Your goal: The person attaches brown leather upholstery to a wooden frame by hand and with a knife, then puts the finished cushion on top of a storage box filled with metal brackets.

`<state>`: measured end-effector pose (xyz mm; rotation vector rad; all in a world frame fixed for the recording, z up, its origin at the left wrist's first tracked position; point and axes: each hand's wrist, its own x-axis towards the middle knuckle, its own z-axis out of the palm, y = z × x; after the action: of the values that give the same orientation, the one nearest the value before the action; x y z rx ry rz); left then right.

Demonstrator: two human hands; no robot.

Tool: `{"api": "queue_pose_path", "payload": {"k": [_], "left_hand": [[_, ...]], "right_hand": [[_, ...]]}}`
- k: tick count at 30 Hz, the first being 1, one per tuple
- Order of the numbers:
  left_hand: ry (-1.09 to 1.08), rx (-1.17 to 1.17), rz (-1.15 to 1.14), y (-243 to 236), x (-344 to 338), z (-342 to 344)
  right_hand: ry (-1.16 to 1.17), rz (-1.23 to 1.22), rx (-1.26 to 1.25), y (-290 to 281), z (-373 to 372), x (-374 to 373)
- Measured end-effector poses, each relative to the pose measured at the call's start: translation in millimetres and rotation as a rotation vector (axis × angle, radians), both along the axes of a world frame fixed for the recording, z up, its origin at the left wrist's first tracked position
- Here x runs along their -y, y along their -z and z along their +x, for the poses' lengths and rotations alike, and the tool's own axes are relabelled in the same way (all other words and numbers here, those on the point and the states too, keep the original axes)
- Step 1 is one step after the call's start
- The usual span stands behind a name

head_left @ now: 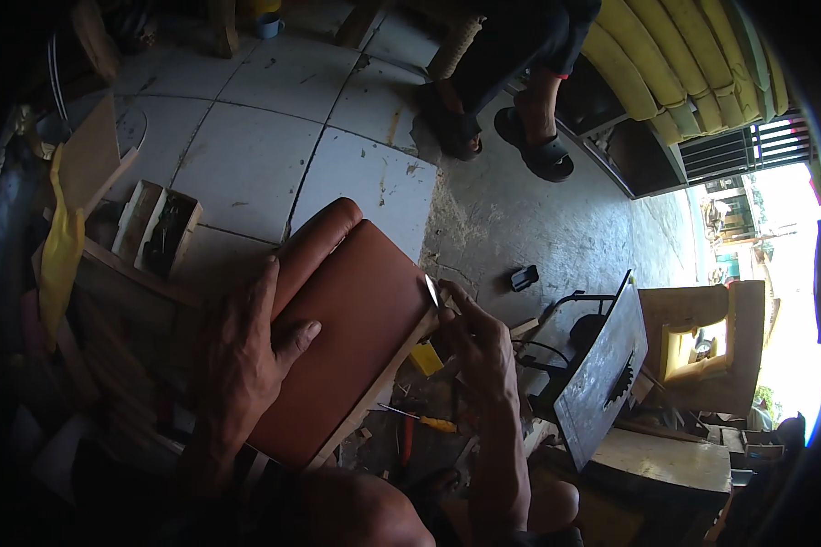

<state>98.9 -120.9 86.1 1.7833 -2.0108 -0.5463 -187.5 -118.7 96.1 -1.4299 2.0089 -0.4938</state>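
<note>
A brown upholstered panel [337, 333], covered in something like leather, lies tilted across my lap. A padded roll [319, 246] runs along its far left side, and a pale wooden edge [374, 397] shows along the right. My left hand [255, 356] rests with fingers stretched and thumb apart over the left side of the panel and its roll. At the far right corner, my right hand [479, 342] is closed around a small knife [431, 290], its shiny blade pointing up against the panel's edge. The handle is mostly hidden in my fingers.
A metal plate with a toothed saw blade [618, 378] stands at the right. A yellow-handled screwdriver [438, 424] lies below my right hand. Farther off are a black box [524, 278], a partitioned tray [160, 228], another person's sandalled feet [543, 146] and stacked yellow cushions [670, 55].
</note>
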Motion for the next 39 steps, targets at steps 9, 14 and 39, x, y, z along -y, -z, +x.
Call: {"api": "queue_pose_path", "payload": {"k": [9,14,39], "left_hand": [[-0.007,-0.027,0.014,4,-1,2],[-0.017,-0.023,0.035,1,1,0],[-0.034,0.002,0.064,-2,-1,1]], "right_hand": [[-0.004,0.117,0.017,-11,-4,6],[-0.069,0.044,-0.005,-6,-8,7],[-0.080,0.180,0.040,-18,-10,8]]}}
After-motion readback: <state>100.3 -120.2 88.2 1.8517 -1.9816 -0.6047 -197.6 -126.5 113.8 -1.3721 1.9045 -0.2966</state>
